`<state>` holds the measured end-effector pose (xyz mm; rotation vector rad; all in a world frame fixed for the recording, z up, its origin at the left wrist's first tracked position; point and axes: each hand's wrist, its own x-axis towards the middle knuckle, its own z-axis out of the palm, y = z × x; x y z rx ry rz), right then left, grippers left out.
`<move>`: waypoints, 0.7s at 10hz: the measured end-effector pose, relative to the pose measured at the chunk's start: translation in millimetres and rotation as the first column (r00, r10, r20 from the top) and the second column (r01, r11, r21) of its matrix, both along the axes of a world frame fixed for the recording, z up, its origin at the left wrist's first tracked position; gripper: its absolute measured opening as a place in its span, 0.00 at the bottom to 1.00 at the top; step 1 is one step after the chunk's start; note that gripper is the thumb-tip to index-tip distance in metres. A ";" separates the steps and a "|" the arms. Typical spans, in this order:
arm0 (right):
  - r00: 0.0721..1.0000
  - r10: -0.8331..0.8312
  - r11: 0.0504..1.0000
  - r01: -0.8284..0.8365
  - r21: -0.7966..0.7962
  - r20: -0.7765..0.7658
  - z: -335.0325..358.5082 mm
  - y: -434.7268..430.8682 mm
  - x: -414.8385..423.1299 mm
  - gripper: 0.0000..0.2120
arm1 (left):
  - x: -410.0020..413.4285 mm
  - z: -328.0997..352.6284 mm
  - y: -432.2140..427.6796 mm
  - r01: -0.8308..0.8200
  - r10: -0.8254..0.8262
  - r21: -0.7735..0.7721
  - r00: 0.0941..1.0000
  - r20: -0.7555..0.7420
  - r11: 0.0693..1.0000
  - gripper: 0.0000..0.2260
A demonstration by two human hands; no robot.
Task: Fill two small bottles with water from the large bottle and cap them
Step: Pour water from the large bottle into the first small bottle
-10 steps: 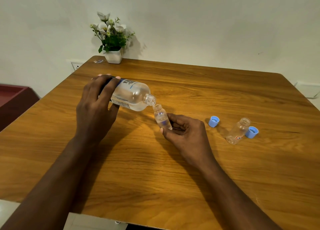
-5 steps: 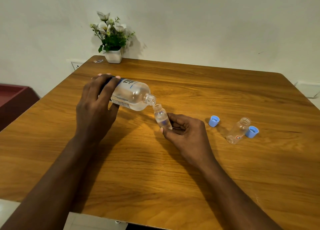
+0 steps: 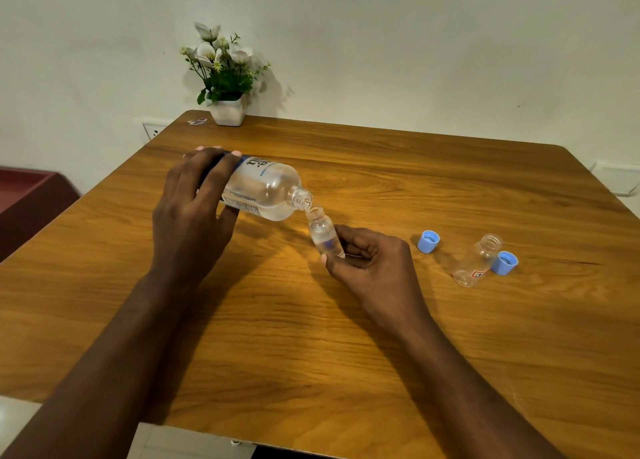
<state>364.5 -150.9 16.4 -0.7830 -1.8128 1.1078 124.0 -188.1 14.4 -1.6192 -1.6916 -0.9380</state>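
My left hand (image 3: 194,212) grips the large clear bottle (image 3: 266,190), which is tipped almost flat with its open mouth pointing right and down. Its mouth sits just above the neck of a small clear bottle (image 3: 323,234), tilted toward it and held at the base by my right hand (image 3: 374,268). Some water shows in the small bottle. A second small bottle (image 3: 476,261), uncapped and with no water visible, stands on the table to the right. One blue cap (image 3: 428,241) lies left of it, another blue cap (image 3: 504,263) touches its right side.
The wooden table (image 3: 346,337) has rounded corners and its near edge is close to me. A white pot of flowers (image 3: 227,110) stands at the far left corner by the wall. A dark red piece of furniture (image 3: 27,195) is to the left of the table.
Both hands and bottles have stayed almost still. The large bottle remains tipped over the small one; any rise in water level is too slight to tell.
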 end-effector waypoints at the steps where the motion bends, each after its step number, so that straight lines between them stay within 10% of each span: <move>1: 1.000 0.004 1.000 -0.004 0.006 0.002 0.8 -0.2 -0.1 0.22 | -0.4 0.5 0.0 -0.002 0.002 -0.005 1.000 0.002 1.000 0.26; 7: 1.000 0.020 1.000 -0.020 -0.012 -0.008 0.7 -0.2 0.7 0.20 | 2.1 0.6 -1.2 0.003 -0.002 -0.028 1.000 0.017 1.000 0.27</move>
